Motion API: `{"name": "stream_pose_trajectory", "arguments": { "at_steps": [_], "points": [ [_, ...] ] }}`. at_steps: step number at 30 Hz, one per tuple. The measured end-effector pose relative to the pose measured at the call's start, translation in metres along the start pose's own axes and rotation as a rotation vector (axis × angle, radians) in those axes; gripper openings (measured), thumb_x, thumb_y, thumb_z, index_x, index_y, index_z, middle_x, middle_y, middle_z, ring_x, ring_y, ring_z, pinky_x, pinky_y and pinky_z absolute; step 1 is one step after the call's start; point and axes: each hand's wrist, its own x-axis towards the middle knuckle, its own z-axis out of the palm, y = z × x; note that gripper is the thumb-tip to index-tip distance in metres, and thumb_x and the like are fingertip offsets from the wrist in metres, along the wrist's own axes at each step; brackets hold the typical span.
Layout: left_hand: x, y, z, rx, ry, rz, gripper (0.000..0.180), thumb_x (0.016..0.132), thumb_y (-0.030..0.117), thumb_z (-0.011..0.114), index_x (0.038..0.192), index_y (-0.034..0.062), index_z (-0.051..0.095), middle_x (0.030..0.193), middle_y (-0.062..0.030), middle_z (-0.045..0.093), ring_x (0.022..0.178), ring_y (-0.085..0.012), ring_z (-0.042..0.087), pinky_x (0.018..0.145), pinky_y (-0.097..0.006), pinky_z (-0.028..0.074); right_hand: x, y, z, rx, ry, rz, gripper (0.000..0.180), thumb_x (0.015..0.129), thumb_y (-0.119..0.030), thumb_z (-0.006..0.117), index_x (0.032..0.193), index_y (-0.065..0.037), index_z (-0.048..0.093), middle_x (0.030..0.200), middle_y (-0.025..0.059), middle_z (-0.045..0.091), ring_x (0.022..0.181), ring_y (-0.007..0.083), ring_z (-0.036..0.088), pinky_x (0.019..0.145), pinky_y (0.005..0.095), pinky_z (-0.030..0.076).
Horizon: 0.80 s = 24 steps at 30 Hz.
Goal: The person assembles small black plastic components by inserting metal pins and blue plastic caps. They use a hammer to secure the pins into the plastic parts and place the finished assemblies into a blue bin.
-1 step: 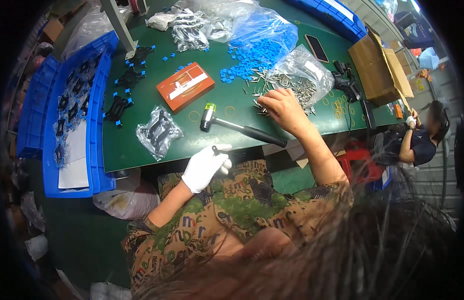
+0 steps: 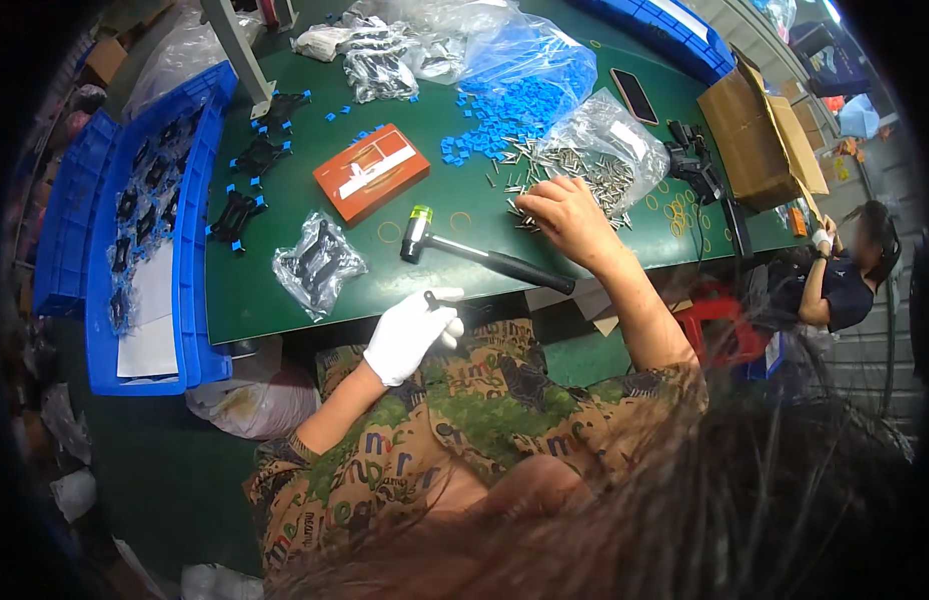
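My left hand (image 2: 412, 335), in a white glove, is at the green table's (image 2: 284, 300) front edge and pinches a small black part (image 2: 431, 297). My bare right hand (image 2: 566, 215) reaches further in, its fingertips closed on metal pins (image 2: 544, 165) that spill from a clear bag (image 2: 609, 150). Between the hands lies a hammer (image 2: 484, 258) with a black handle, its head pointing left. A heap of small blue pieces (image 2: 509, 115) lies behind the pins.
An orange box (image 2: 371, 172), a bagged black part (image 2: 317, 265) and loose black parts (image 2: 246, 180) lie at left. Blue trays (image 2: 189, 250) line the left edge. A phone (image 2: 634, 95) and cardboard box (image 2: 759, 130) sit at right; another person (image 2: 844, 270) sits beyond.
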Motion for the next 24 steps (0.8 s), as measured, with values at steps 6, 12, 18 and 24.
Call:
{"name": "stream_pose_trajectory", "arguments": {
  "at_steps": [6,12,18,24],
  "points": [
    [-0.001,0.003,0.000,0.006,-0.002,-0.001,0.034,0.105,0.009,0.058,0.136,-0.0038,0.059,0.094,-0.0097,0.071,0.079,-0.0135,0.067,0.076,-0.028,0.057,-0.017,0.007,-0.006,0.005,-0.018,0.005,0.029,0.090,-0.011,0.070,0.119,-0.010,0.069,0.111,0.0067,0.065,0.107,0.0284,0.060,0.094,0.0431,0.045],
    [0.000,0.000,0.004,0.008,-0.029,0.002,0.034,0.105,0.014,0.057,0.136,-0.0002,0.061,0.094,-0.0075,0.072,0.077,-0.0117,0.068,0.075,-0.026,0.055,-0.024,0.001,0.013,-0.019,0.014,0.147,0.026,0.094,-0.015,0.069,0.119,-0.007,0.068,0.107,0.0109,0.062,0.104,0.0320,0.060,0.091,0.0432,0.049],
    [0.001,-0.006,0.002,-0.032,-0.032,-0.011,0.033,0.105,0.013,0.057,0.135,-0.0001,0.062,0.094,-0.0076,0.072,0.077,-0.0122,0.067,0.075,-0.026,0.055,-0.002,-0.010,0.027,0.053,0.062,0.041,0.015,0.093,-0.013,0.069,0.107,-0.006,0.070,0.097,0.0096,0.063,0.095,0.0315,0.062,0.086,0.0428,0.051],
    [-0.003,-0.006,-0.004,-0.028,0.016,-0.030,0.034,0.104,0.012,0.058,0.135,0.0001,0.062,0.094,-0.0074,0.072,0.078,-0.0118,0.068,0.075,-0.026,0.055,-0.008,-0.004,0.002,0.113,0.043,0.120,0.020,0.090,-0.008,0.069,0.109,-0.009,0.072,0.097,0.0098,0.064,0.097,0.0319,0.062,0.084,0.0434,0.051]
  ]
}}
